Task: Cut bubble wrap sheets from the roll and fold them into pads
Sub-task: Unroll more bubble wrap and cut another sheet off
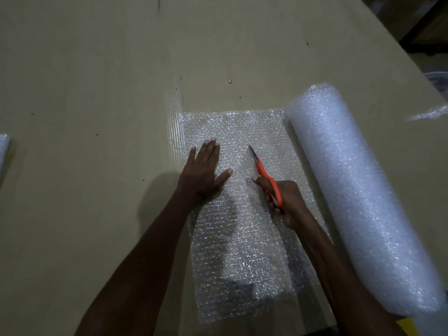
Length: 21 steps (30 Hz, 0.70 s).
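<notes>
Pressing the left hand (203, 170), fingers spread flat, on the unrolled bubble wrap sheet (240, 214) at frame centre to steady it, gripping orange scissors (265, 174) in the right hand (286, 202), cutting beside the roll (358, 195) at right.

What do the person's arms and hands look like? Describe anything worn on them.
Both forearms are bare, with no sleeves in view. The left hand and right hand wear no gloves, and no rings, watch or bracelets are visible. Short, pale fingernails show on the left.
</notes>
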Motion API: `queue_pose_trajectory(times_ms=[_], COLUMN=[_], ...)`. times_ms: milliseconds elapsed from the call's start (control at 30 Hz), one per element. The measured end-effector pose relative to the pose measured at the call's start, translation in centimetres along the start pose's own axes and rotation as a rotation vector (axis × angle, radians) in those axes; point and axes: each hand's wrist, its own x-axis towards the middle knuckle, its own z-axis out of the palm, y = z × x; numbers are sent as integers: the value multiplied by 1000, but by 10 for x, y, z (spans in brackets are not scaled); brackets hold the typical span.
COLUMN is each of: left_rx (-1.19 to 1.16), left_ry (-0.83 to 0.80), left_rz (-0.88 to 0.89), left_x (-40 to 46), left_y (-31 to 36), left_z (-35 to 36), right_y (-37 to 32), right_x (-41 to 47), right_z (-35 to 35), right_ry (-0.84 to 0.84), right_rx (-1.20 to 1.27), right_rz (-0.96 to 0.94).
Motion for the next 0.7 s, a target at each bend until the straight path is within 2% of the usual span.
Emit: queue_pose_trajectory(times_ms=[367,567,700], left_rx=[-14,4,-46], left_ry=[-43,17,-86], left_rz=[-14,-64,-94], left_x=[1,17,45], left_y=[0,-4,-12], left_z=[-1,-2,-15], right_y=[-10,-5,-9], right_x=[16,15,19], right_z=[6,0,-1], right_ry=[7,-22,-17], right_rx=[-29,-2,-27], right_rz=[-29,28,46])
